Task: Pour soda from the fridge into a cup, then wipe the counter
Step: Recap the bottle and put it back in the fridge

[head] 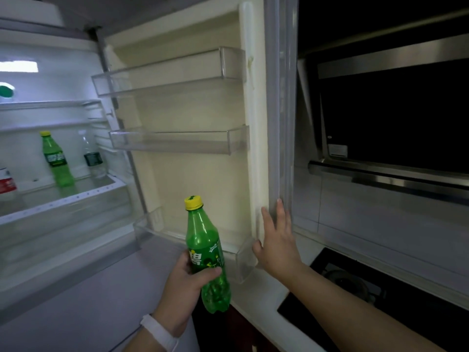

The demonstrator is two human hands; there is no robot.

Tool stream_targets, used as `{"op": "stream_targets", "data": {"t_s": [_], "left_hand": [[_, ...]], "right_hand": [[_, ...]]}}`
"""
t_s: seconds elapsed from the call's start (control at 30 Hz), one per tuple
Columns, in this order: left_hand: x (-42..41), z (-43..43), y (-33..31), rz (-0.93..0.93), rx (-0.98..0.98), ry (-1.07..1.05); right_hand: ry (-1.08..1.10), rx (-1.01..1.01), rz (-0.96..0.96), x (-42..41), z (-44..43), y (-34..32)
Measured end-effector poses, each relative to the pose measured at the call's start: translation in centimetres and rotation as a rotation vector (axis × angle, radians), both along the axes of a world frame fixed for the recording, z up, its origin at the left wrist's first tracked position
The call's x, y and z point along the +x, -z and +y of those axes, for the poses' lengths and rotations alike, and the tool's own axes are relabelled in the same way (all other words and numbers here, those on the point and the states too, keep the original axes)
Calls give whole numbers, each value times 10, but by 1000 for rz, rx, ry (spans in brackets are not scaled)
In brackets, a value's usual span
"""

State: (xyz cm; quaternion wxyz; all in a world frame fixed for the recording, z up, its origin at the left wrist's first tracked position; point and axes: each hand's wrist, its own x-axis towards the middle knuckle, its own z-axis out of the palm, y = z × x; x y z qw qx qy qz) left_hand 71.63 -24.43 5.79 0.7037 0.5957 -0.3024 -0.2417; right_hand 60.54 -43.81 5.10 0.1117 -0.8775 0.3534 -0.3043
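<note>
L hand (186,280) grip wraps green plastic soda bottle (205,252); R hand (278,240) flat, fingers spread, on fridge door (269,123) edge.

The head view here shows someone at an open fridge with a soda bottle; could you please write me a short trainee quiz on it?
1. True or false: the green soda bottle in the left hand still has its yellow cap on.
2. Where does the right hand rest?
A. on the stove
B. flat against the edge of the open fridge door
C. on a fridge shelf
3. Fill in: besides the held one, a second green bottle stands inside the fridge beside a ______ bottle.

Key: 1 true; 2 B; 3 clear.
</note>
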Motion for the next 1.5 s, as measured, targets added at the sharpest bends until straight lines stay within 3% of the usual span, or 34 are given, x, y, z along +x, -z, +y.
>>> {"op": "stream_targets", "data": {"t_s": [0.13,0.23,0.33,0.47,0.67,0.9,1.2,1.5], "left_hand": [[5,7,-6,-20,-12,-25],[6,17,-16,-25,-27,-59],[7,29,-24,-27,-39,-113],[8,49,-32,-55,-39,-192],[12,87,-39,-81,-24,-298],[66,116,-41,-105,-7,-400],[203,135,-49,-107,-31,-427],[332,141,-80,-73,44,-357]], "right_hand": [[-43,-52,-68,-5,19,-8],[-222,-106,-127,-2,41,-9],[-495,182,-97,3,65,-15],[-698,623,-71,18,88,-20],[-896,843,63,48,128,-14],[-958,931,90,117,152,-16],[-978,1175,53,260,171,-27],[-913,1175,11,380,179,-56]]}}
